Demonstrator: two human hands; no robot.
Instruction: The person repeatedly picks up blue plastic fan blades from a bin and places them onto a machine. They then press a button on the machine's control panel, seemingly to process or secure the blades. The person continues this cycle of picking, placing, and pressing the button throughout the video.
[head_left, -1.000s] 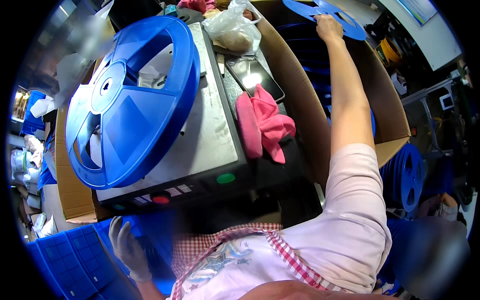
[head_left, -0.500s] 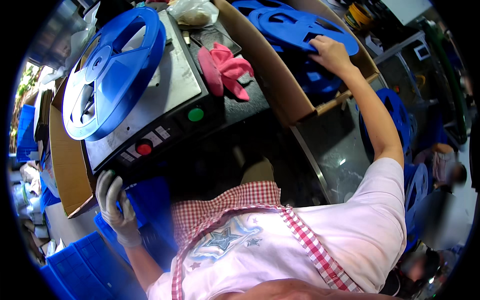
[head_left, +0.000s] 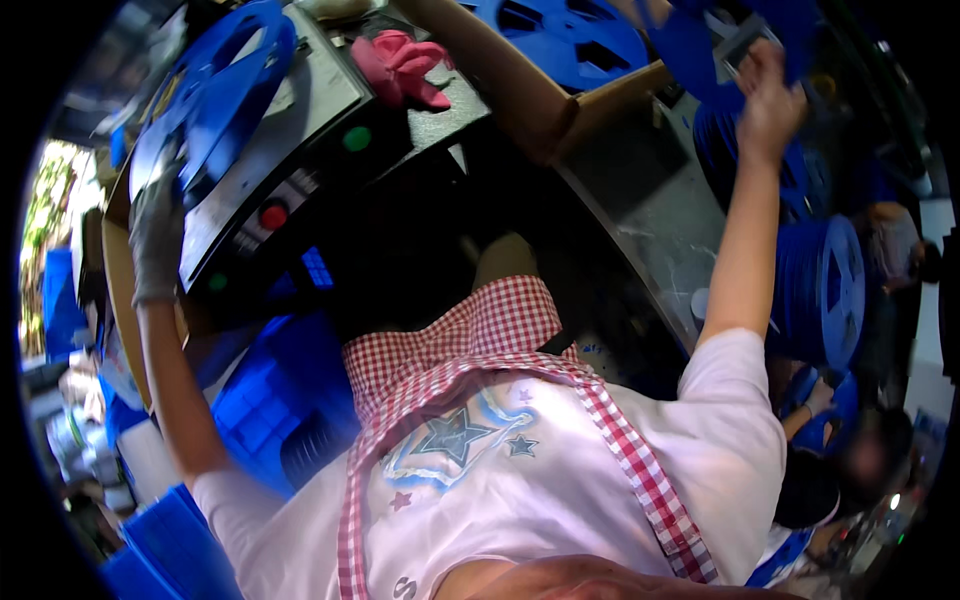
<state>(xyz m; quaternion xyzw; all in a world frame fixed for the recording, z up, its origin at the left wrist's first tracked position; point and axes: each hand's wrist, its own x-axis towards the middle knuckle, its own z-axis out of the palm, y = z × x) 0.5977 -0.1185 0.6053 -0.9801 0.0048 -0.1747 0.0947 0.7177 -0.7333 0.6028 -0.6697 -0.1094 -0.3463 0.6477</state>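
My right hand [head_left: 770,108], bare, is raised at the upper right with its fingers closed on the rim of a blue plastic reel [head_left: 690,55]. That reel is blurred and partly cut off by the picture's upper edge. On the left, my gloved left hand [head_left: 158,235] reaches up to the lower edge of another blue reel [head_left: 235,120], which leans over a metal-topped machine [head_left: 320,120]. Motion smears the left fingers, so their grip cannot be made out. Green and red buttons [head_left: 273,215] sit on the machine's dark front.
A cardboard box [head_left: 610,98] at the top holds more blue reels [head_left: 570,40]. A pink cloth item [head_left: 402,68] lies beside the machine. Large wound blue reels [head_left: 825,290] stand at right, near another person's hand [head_left: 820,398]. Blue crates [head_left: 265,395] are at lower left.
My right hand has lifted a blue reel out of the cardboard box and moved it right. My left hand has risen from below the machine to the leaning reel. The view has shifted.
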